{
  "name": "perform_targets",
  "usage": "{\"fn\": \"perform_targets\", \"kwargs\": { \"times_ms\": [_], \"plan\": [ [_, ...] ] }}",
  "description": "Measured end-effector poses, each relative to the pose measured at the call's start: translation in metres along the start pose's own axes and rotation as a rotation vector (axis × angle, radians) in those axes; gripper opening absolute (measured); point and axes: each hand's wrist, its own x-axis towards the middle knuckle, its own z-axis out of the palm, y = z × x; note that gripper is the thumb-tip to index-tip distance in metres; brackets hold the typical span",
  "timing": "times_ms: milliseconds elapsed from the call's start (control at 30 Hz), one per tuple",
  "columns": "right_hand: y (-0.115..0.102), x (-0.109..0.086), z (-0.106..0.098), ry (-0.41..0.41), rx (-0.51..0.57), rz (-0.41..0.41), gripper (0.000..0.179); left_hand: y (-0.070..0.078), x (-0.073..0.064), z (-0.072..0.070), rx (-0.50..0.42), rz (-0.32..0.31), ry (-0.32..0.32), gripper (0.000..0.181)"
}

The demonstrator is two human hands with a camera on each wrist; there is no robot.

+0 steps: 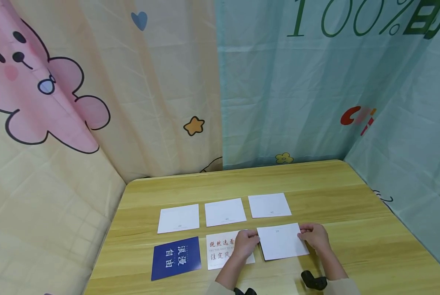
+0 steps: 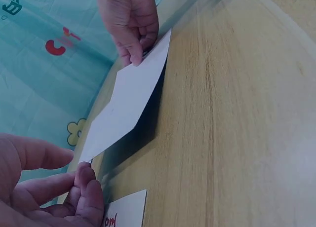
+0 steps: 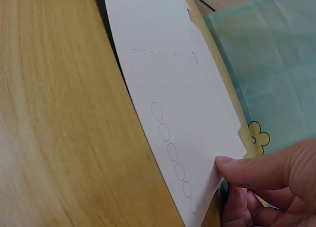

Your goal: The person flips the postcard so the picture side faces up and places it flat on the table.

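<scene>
A white postcard point(image 1: 281, 242) is raised at a tilt over the front of the table, blank side up. My left hand point(image 1: 246, 244) holds its left edge, thumb and fingers at the corner. At the opposite edge my right hand point(image 1: 314, 236) pinches it, the thumb point(image 3: 247, 170) on the upper face and fingers beneath. Faint circles and dotted lines show on this card in the right wrist view. A dark shadow lies under it in the left wrist view. Partly behind my left hand lies a white card with red lettering point(image 1: 220, 250).
Behind, three white cards lie in a row: left point(image 1: 178, 219), middle point(image 1: 225, 212) and right point(image 1: 269, 205). A blue card with white lettering point(image 1: 176, 259) lies at front left. Printed curtains point(image 1: 160, 90) enclose the wooden table point(image 1: 356, 213).
</scene>
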Motion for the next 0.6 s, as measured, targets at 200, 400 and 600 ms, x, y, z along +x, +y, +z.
{"fn": "perform_targets", "kwargs": {
  "times_ms": [200, 400, 600],
  "plan": [
    [-0.0002, -0.0005, -0.0004, 0.000, -0.011, 0.004, 0.022, -0.0010, 0.0063, 0.0023, 0.179, 0.066, 0.001, 0.013],
    [0.0011, -0.0016, -0.0001, 0.009, -0.016, -0.017, 0.025, 0.0005, 0.0090, 0.0017, 0.275, 0.173, 0.060, 0.016],
    [0.0037, -0.0024, 0.0010, 0.017, 0.008, -0.019, 0.027, 0.0021, 0.0093, -0.0014, 0.264, 0.171, 0.061, 0.003]
  ]
}}
